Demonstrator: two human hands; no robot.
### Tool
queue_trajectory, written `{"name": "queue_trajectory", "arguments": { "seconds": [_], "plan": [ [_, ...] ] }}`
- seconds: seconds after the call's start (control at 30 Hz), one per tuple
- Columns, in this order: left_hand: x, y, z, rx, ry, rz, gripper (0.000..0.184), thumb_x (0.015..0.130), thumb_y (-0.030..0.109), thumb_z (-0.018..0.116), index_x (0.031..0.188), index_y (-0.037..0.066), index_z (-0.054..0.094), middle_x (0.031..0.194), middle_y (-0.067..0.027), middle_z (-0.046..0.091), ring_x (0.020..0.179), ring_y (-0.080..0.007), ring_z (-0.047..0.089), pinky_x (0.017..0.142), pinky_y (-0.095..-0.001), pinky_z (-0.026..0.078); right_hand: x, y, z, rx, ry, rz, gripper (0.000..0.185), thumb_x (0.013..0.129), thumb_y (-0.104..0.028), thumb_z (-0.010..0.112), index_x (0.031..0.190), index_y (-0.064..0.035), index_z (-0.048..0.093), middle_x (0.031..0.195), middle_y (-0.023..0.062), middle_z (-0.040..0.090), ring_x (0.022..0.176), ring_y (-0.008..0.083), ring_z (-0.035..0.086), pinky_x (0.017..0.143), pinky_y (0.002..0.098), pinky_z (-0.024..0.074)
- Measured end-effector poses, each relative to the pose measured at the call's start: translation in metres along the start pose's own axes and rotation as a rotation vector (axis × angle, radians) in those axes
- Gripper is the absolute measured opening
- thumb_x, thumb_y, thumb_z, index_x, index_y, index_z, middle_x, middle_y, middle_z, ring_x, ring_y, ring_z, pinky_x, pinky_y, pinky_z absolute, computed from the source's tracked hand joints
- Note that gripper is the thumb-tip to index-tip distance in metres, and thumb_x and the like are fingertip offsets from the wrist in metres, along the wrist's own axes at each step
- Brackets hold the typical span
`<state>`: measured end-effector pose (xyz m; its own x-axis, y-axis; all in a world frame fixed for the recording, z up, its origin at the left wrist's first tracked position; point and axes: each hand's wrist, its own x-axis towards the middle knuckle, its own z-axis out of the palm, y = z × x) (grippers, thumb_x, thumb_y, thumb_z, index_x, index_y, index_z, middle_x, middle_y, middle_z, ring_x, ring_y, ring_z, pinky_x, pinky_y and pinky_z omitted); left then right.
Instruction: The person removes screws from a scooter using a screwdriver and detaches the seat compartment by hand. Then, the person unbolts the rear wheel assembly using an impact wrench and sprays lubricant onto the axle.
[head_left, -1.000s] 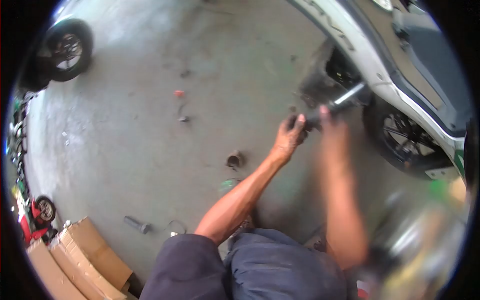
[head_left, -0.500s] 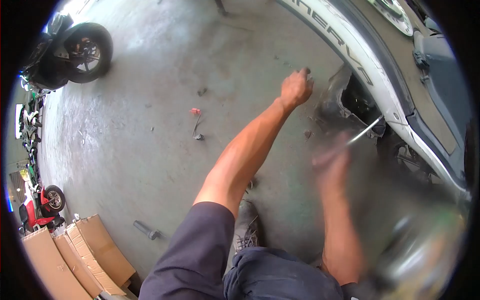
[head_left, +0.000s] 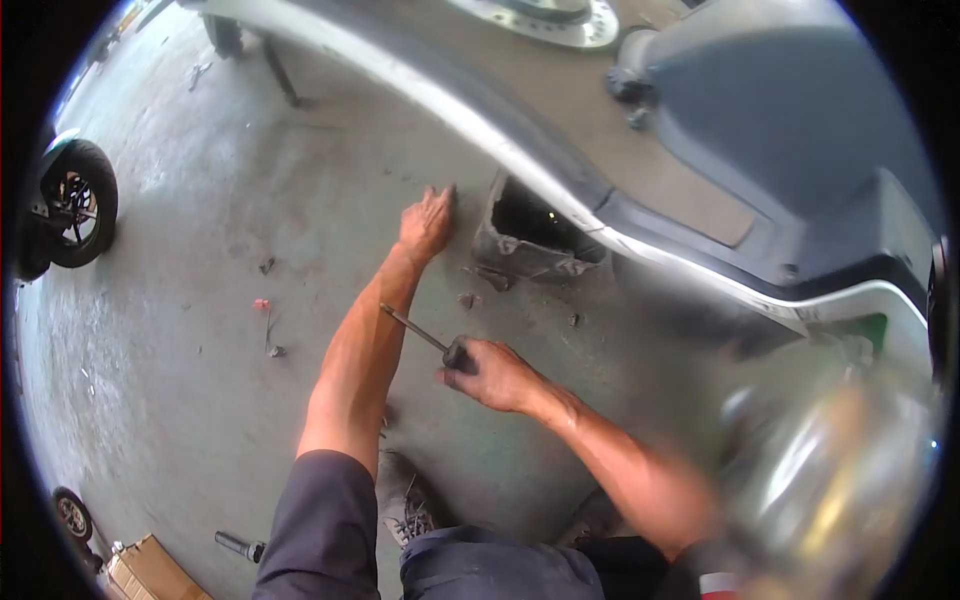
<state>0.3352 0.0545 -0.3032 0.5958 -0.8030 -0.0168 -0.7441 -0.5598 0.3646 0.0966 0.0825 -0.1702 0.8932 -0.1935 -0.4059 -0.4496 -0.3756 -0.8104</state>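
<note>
My right hand (head_left: 497,376) is wrapped round the dark handle of a screwdriver (head_left: 414,328). Its thin shaft points up and left, passing in front of my left forearm. Farther out, my left hand (head_left: 427,224) reaches forward over the floor, back side up, with its visible fingers apart and nothing seen in them. Just right of that hand is a battered black bin (head_left: 530,262) with a ragged rim, partly under the side of a scooter. The scooter's white side panel (head_left: 450,110) curves above it. The inside of the bin is mostly dark.
A grey scooter floorboard (head_left: 690,195) fills the upper right. On the floor lie a small red part with a wire (head_left: 262,304) and a dark cylinder (head_left: 238,545). A motorcycle wheel (head_left: 85,205) stands at left, a cardboard box (head_left: 155,572) at lower left. Something shiny blurs the lower right.
The view has swung right. My right hand has moved away from the scooter panel, and the screwdriver, earlier pointing at the panel's edge, now points left. My left hand stays stretched forward.
</note>
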Motion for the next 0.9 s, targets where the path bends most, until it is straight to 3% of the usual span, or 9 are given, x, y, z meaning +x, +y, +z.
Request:
{"name": "queue_trajectory", "arguments": {
  "seconds": [0.1, 0.17, 0.23, 0.33, 0.43, 0.5, 0.53, 0.7, 0.9],
  "plan": [
    [0.012, 0.001, -0.006, 0.060, -0.075, 0.055, 0.024, 0.090, 0.015, 0.052, 0.113, 0.009, 0.051, 0.104, -0.0207, 0.061, 0.090, -0.0393, 0.066, 0.076, -0.0465, 0.055, -0.028, -0.015, -0.046, -0.397, -0.169, 0.092, 0.047, 0.089, -0.039, 0.063, 0.110, 0.0024, 0.056, 0.088, 0.0256, 0.065, 0.087, 0.0390, 0.065, 0.080, 0.0463, 0.0496],
    [0.015, 0.001, -0.008, 0.077, -0.083, 0.087, 0.022, 0.090, 0.016, 0.052, 0.112, 0.010, 0.052, 0.103, -0.0203, 0.062, 0.090, -0.0389, 0.066, 0.076, -0.0461, 0.055, -0.060, -0.036, -0.087, -0.516, -0.288, 0.179, 0.051, 0.090, -0.044, 0.060, 0.114, 0.0007, 0.056, 0.091, 0.0292, 0.063, 0.091, 0.0428, 0.062, 0.083, 0.0486, 0.0483],
    [0.015, -0.004, 0.001, 0.081, -0.034, 0.137, 0.020, 0.091, 0.017, 0.051, 0.109, 0.010, 0.054, 0.103, -0.0200, 0.062, 0.090, -0.0385, 0.066, 0.076, -0.0459, 0.055, -0.101, -0.026, -0.106, -0.634, -0.118, 0.084, 0.044, 0.088, -0.039, 0.064, 0.101, 0.0019, 0.058, 0.079, 0.0252, 0.064, 0.074, 0.0435, 0.064, 0.069, 0.0490, 0.0521],
    [0.017, -0.005, 0.019, 0.123, 0.003, 0.214, 0.025, 0.088, 0.018, 0.055, 0.111, 0.008, 0.054, 0.097, -0.0157, 0.063, 0.087, -0.0330, 0.066, 0.068, -0.0433, 0.054, -0.150, -0.007, -0.122, -0.664, -0.139, 0.209, 0.043, 0.089, -0.040, 0.064, 0.102, 0.0010, 0.058, 0.074, 0.0254, 0.062, 0.072, 0.0427, 0.064, 0.068, 0.0492, 0.0512],
    [0.015, 0.003, 0.020, 0.189, -0.081, 0.173, 0.030, 0.086, 0.015, 0.055, 0.116, 0.008, 0.054, 0.100, -0.0160, 0.062, 0.091, -0.0314, 0.064, 0.071, -0.0418, 0.054, -0.186, -0.004, -0.131, -0.646, -0.219, 0.364, 0.043, 0.089, -0.040, 0.063, 0.104, 0.0000, 0.057, 0.073, 0.0256, 0.061, 0.073, 0.0421, 0.064, 0.068, 0.0493, 0.0504],
    [0.008, 0.005, 0.027, 0.125, 0.051, 0.207, 0.026, 0.088, 0.011, 0.052, 0.114, 0.009, 0.054, 0.102, -0.0187, 0.061, 0.089, -0.0363, 0.066, 0.072, -0.0440, 0.055, -0.201, 0.001, -0.130, -0.610, -0.252, 0.448, 0.044, 0.090, -0.041, 0.063, 0.106, -0.0007, 0.057, 0.073, 0.0253, 0.061, 0.075, 0.0420, 0.064, 0.071, 0.0495, 0.0497],
    [0.006, 0.004, 0.030, 0.091, 0.121, 0.221, 0.024, 0.089, 0.008, 0.051, 0.112, 0.010, 0.053, 0.103, -0.0200, 0.061, 0.088, -0.0388, 0.066, 0.072, -0.0451, 0.056, -0.206, 0.004, -0.129, -0.585, -0.234, 0.442, 0.044, 0.090, -0.041, 0.062, 0.107, -0.0008, 0.057, 0.074, 0.0248, 0.062, 0.077, 0.0419, 0.063, 0.073, 0.0494, 0.0494],
    [0.009, 0.011, 0.021, 0.152, 0.006, 0.290, 0.026, 0.088, 0.011, 0.053, 0.113, 0.011, 0.054, 0.105, -0.0198, 0.061, 0.090, -0.0372, 0.066, 0.073, -0.0458, 0.055, -0.221, 0.014, -0.119, -0.522, -0.193, 0.459, 0.046, 0.090, -0.042, 0.061, 0.111, -0.0020, 0.056, 0.082, 0.0223, 0.066, 0.085, 0.0406, 0.063, 0.083, 0.0483, 0.0481],
    [0.005, 0.023, 0.023, 0.066, -0.029, 0.255, 0.024, 0.084, 0.018, 0.058, 0.106, 0.008, 0.061, 0.106, -0.0186, 0.062, 0.093, -0.0347, 0.066, 0.075, -0.0438, 0.055, -0.228, 0.013, -0.112, -0.450, -0.170, 0.471, 0.044, 0.090, -0.042, 0.060, 0.111, -0.0036, 0.056, 0.088, 0.0214, 0.067, 0.089, 0.0386, 0.064, 0.082, 0.0470, 0.0494]
  ]
}}
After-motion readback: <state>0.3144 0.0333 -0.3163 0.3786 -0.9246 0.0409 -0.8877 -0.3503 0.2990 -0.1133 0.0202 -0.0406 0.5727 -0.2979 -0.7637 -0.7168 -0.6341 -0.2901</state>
